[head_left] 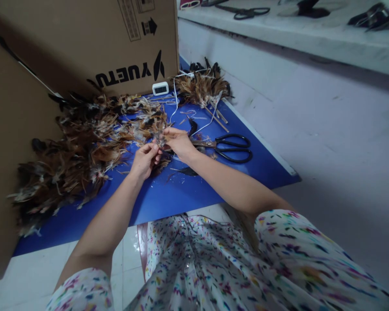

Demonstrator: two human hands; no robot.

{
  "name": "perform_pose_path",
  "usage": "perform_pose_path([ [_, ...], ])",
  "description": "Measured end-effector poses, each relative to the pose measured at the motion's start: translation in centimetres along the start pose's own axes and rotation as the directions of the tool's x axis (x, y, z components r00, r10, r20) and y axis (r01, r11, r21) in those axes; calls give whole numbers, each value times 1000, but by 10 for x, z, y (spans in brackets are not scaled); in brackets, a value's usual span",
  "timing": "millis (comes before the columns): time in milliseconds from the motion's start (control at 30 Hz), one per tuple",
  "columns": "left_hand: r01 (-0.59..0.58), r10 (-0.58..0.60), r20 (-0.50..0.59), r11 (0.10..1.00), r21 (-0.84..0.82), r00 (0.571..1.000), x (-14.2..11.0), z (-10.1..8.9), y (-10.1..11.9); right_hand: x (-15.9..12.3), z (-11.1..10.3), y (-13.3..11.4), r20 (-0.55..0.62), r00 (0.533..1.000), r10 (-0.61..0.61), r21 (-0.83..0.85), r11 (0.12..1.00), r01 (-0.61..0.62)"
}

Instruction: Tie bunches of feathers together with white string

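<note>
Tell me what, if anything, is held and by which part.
The left hand and right hand pinch a feather tuft; which part each grips is too blurred to tell.

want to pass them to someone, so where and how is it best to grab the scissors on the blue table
Probably by the black handle loops, coming from the right: the scissors lie with both loops toward the right, over bare blue table, while the blades point left and are partly hidden behind the right hand.
</note>
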State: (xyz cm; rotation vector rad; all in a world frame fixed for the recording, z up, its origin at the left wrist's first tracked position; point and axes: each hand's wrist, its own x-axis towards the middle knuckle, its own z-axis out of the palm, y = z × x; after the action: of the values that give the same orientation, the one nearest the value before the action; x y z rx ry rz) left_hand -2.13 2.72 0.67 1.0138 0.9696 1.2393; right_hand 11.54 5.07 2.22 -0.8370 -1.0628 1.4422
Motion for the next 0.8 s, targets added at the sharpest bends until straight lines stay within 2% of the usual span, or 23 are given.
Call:
perform_pose_path([
  [433, 13, -13, -10, 1000, 1, 1000, 2, -1, -2, -3, 3, 2, -1, 1000, 16, 57, 998, -16],
  [800, -12, 11, -14, 999, -34, 1000, 1, 0, -2, 0, 0, 9, 25, 1000, -2, 13, 1000, 2],
])
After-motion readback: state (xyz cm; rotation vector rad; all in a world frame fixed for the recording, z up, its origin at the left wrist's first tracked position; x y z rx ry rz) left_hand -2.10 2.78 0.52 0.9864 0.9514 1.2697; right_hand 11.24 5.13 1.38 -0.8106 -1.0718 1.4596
